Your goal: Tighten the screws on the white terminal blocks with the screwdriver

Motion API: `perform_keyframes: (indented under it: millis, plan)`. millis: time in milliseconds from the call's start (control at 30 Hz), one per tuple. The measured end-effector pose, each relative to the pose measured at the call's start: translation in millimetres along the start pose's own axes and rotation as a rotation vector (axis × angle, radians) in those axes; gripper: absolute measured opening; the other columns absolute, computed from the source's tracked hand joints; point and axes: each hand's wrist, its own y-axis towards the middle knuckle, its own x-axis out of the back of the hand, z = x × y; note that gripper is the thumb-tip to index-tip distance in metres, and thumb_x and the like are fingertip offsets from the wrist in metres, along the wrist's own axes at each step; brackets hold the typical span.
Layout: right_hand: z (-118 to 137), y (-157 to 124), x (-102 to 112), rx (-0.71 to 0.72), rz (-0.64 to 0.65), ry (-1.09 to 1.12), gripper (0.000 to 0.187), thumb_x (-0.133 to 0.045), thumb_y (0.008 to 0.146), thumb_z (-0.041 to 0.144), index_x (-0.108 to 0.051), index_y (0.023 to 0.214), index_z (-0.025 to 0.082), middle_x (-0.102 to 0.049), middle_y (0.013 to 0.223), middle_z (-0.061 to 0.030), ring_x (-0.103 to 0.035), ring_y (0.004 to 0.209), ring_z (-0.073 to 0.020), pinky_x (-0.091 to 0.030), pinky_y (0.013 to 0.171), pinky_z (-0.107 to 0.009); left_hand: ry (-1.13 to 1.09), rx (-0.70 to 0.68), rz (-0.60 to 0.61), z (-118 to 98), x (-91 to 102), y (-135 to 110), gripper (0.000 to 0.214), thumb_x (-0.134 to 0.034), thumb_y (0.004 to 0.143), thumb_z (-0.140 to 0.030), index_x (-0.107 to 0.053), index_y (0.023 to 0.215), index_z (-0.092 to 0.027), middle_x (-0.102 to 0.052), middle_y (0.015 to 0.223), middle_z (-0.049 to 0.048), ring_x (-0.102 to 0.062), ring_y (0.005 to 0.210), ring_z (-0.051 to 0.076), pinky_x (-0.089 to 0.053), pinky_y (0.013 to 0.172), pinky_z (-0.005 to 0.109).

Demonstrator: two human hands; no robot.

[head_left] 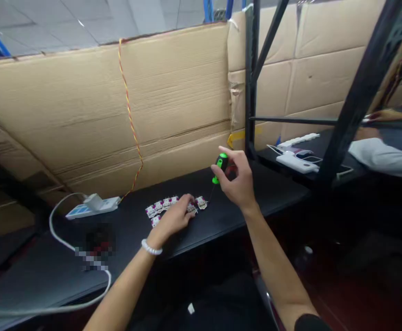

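Observation:
My right hand (237, 177) grips a green and black screwdriver (221, 164) by its handle, thumb on one side and fingers on the other. Its thin shaft slants down to the black tabletop, just right of a small white part with purple edges (201, 202). My left hand (178, 215), a white coiled band at its wrist, is lowered with thumb and fingers around another small white part (191, 209), mostly covered by the fingers. Several similar white and purple parts (158, 207) stand in a curved row to its left, and one more (155, 221) lies in front of them.
A power strip (100, 208) with a plugged-in white adapter stands at the left, its cable (63, 241) looping over the black table (142, 248). Cardboard (180, 92) walls the back. A dark metal post (354, 87) rises at right; beyond it are white devices (295, 161) and another person's sleeve (380, 154).

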Motion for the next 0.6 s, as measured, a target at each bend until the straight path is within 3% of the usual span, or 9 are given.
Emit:
perform_keyframes:
  millis: [267, 600]
  plan:
    - [-1.8, 0.5, 1.8, -0.003, -0.005, -0.022, 0.043, -0.072, 0.096, 0.030, -0.068, 0.138, 0.026, -0.063, 0.111, -0.0068, -0.063, 0.095, -0.0216, -0.058, 0.072, -0.033, -0.079, 0.023, 0.008, 1.5, 2.0, -7.3, 0.040, -0.066, 0.087, -0.015, -0.050, 0.123, -0.026, -0.066, 0.132, 0.0095, -0.067, 0.119, 0.030, -0.051, 0.105, 0.044]
    - [-0.4, -0.1, 1.3, 0.005, 0.012, -0.001, 0.042, -0.073, 0.096, 0.028, -0.069, 0.137, 0.027, -0.063, 0.110, -0.0072, -0.063, 0.096, -0.0227, -0.058, 0.070, -0.034, -0.096, 0.043, -0.013, -22.6, -4.5, -14.3, 0.037, -0.066, 0.088, -0.016, -0.051, 0.120, -0.025, -0.067, 0.127, 0.0093, -0.068, 0.113, 0.030, -0.054, 0.102, 0.046]
